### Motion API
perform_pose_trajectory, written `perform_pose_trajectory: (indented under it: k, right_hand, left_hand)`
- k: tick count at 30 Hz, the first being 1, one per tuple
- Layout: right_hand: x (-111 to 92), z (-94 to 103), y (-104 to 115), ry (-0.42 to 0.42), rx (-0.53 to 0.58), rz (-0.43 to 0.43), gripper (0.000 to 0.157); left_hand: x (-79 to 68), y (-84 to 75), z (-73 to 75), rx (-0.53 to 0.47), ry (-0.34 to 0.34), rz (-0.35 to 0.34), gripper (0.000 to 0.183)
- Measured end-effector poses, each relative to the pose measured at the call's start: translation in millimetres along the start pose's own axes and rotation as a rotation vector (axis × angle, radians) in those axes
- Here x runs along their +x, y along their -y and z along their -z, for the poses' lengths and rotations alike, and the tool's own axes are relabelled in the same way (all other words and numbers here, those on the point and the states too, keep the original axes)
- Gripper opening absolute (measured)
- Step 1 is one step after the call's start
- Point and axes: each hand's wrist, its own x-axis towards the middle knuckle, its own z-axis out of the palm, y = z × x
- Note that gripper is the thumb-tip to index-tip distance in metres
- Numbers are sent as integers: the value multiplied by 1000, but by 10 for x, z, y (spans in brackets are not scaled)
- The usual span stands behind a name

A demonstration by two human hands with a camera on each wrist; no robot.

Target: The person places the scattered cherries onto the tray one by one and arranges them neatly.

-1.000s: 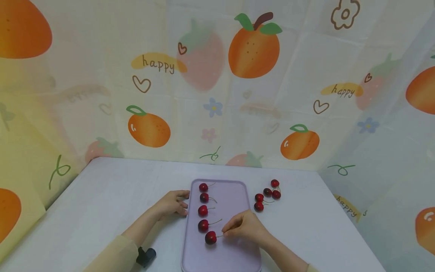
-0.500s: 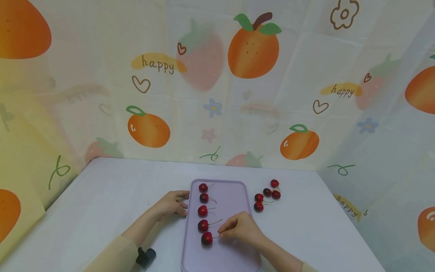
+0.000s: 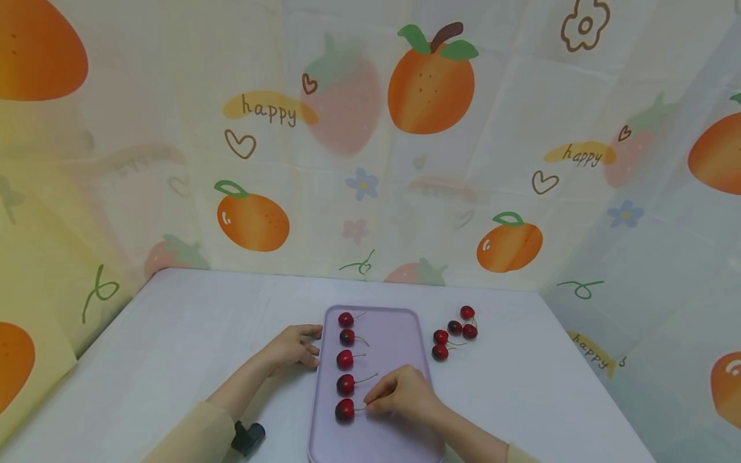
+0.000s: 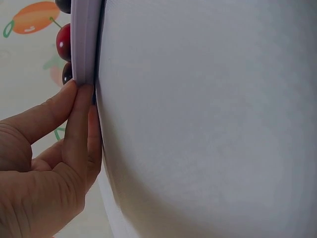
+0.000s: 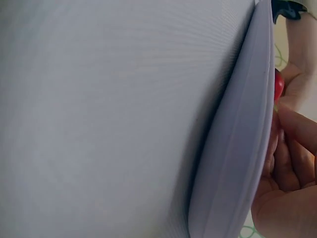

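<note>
Five cherries (image 3: 345, 359) line the left side of one purple tray (image 3: 396, 331); five more cherries (image 3: 455, 328) lie right of it on the surface (image 3: 532, 386). The right hand (image 3: 405, 393) pinches the nearest cherry's stem (image 3: 359, 409); the left hand (image 3: 291, 346), fingers relaxed, touches the tray's edge.

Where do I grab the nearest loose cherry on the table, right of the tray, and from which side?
Best by the stem, I'd say: pinch its free end, coming from the right and near side. This nearest loose cherry lies with its stem pointing right, away from the tray, while the neighbouring cherry sits just behind it.
</note>
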Motion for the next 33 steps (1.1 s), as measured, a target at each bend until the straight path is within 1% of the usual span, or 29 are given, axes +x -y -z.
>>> perform_pose_trajectory:
  k: [19, 28, 33]
  right_hand:
    - [-4, 15, 0, 4, 41, -28, 13]
    - [-23, 49, -38, -8, 17, -59, 14]
    - [-14, 112, -38, -41, -28, -59, 18]
  left_hand:
    - [-2, -12, -4, 12, -6, -4, 77]
    - [-29, -5, -17, -4, 5, -2, 77]
    - [-32, -19, -10, -2, -7, 0, 76]
